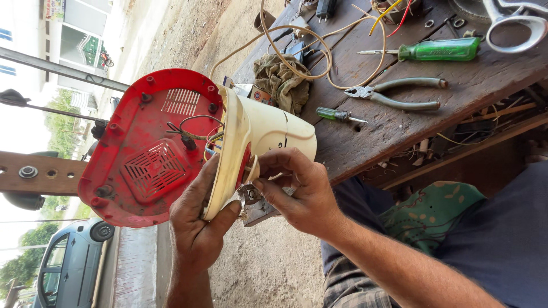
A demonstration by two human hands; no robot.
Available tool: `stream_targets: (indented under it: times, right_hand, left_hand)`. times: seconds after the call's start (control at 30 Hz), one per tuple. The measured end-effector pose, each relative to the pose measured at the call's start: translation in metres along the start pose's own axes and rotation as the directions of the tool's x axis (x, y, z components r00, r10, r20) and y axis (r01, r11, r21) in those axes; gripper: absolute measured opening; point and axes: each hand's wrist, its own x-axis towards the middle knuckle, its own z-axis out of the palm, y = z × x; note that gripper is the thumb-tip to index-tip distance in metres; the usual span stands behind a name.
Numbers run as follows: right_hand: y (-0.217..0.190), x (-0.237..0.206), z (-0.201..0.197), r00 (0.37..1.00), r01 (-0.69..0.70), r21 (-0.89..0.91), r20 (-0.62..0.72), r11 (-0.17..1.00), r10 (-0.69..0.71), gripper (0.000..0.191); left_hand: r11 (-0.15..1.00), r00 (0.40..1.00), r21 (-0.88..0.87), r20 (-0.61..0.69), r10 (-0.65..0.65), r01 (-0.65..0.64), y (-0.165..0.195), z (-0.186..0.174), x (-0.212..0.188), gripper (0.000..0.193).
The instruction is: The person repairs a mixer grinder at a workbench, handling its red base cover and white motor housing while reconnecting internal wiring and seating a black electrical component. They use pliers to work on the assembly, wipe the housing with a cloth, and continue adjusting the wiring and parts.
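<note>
Outdoors by a worn wooden tabletop (456, 85), the left hand (197, 228) clamps the appliance's cream housing (251, 131) at its red base (148, 148), long axis tipped toward the tabletop, while the nearer right hand (297, 194) pinches a small part (252, 169) at its side.

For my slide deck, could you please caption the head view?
Two hands hold an upturned cream appliance with a red base beside a workbench.

Open-air roadside repair workshop, worn wooden table (399, 122) strewn with pliers (399, 94), green-handled screwdrivers (436, 50), loose wires (319, 51), washers and a grimy rag (282, 82), bare dirt ground (188, 28) beside it, parked car (71, 265) and buildings (74, 34) beyond
</note>
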Motion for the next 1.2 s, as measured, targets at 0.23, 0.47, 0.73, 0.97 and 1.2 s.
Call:
stream_targets:
  times: [0.23, 0.47, 0.73, 0.97, 1.2]
  right_hand:
    - [0.033, 0.005, -0.025, 0.959, -0.178, 0.336, -0.151, 0.925, 0.239, 0.02]
    - [0.057, -0.012, -0.038, 0.945, -0.283, 0.292, -0.08, 0.914, 0.319, 0.016]
    - [0.037, -0.012, -0.03, 0.99, -0.139, 0.403, 0.034, 0.905, 0.137, 0.021]
    - [0.025, -0.008, -0.018, 0.978, -0.196, 0.484, 0.029, 0.853, 0.209, 0.021]
    - [0.015, -0.009, 0.003, 0.992, -0.11, 0.328, -0.027, 0.938, 0.126, 0.022]
  left_hand:
    - [0.999, 1.0, 0.033, -0.006, -0.011, 0.011, -0.001, -0.002, -0.005, 0.072]
    - [1.0, 0.999, 0.01, -0.045, 0.0, 0.001, -0.013, -0.004, -0.011, 0.075]
    - [0.997, 0.997, 0.073, -0.079, -0.016, 0.022, -0.013, -0.003, -0.014, 0.077]
    - [1.0, 0.999, 0.018, -0.036, 0.015, -0.015, -0.016, -0.006, -0.014, 0.071]
    - [0.992, 0.994, 0.077, -0.032, 0.1, -0.097, -0.016, -0.008, -0.013, 0.066]
